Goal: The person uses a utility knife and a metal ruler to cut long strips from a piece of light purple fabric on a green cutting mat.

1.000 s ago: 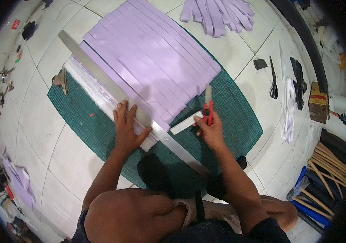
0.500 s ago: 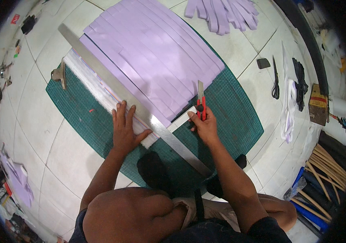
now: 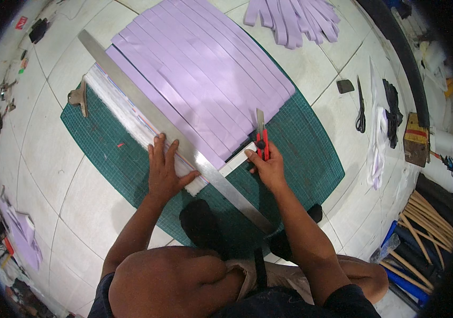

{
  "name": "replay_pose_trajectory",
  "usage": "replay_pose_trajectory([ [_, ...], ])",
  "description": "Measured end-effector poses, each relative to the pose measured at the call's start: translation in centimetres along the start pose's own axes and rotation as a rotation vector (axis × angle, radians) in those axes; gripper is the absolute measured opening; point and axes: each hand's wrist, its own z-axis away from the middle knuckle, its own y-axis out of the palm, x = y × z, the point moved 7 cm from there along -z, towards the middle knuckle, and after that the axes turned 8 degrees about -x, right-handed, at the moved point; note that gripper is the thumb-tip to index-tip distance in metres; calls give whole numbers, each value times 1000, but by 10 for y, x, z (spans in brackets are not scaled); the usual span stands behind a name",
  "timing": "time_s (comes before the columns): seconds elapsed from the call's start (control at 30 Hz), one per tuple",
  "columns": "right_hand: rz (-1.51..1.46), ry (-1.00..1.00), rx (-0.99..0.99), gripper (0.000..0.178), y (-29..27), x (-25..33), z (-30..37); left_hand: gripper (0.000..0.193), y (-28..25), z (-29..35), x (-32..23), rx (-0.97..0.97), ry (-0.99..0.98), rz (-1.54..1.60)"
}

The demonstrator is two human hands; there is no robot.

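My left hand (image 3: 167, 170) lies with fingers spread on a white, fuzzy-edged strip of material (image 3: 126, 112), its fingertips against a long metal ruler (image 3: 147, 103). The ruler slants across a green cutting mat (image 3: 306, 153), along the near-left edge of a lilac sheet (image 3: 194, 69) cut into long strips. My right hand (image 3: 270, 170) grips a red utility knife (image 3: 266, 146), blade out and pointing away from me. The same hand pinches a short white strip (image 3: 238, 160), whose other end meets the ruler's edge and lies at the lilac sheet's near end.
A metal clip (image 3: 80, 98) sits at the mat's left edge. Lilac strips (image 3: 290, 18) lie on the tiles at the far side. To the right are black scissors (image 3: 360, 106), a small dark block (image 3: 345, 86) and several wooden sticks (image 3: 430, 217). Lilac scraps (image 3: 22, 230) lie at left.
The knife in my right hand has tilted slightly, its blade tip shifting a little left and nearer. My left hand and the ruler stay almost in place.
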Motion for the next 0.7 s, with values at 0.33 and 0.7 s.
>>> replay_pose_trajectory([
  [0.33, -51, -1, 7, 37, 0, 0, 2, 99, 1, 1, 0, -4, -18, 34],
  [0.7, -137, 102, -44, 43, -12, -1, 3, 69, -66, -46, 46, -348, -144, 127],
])
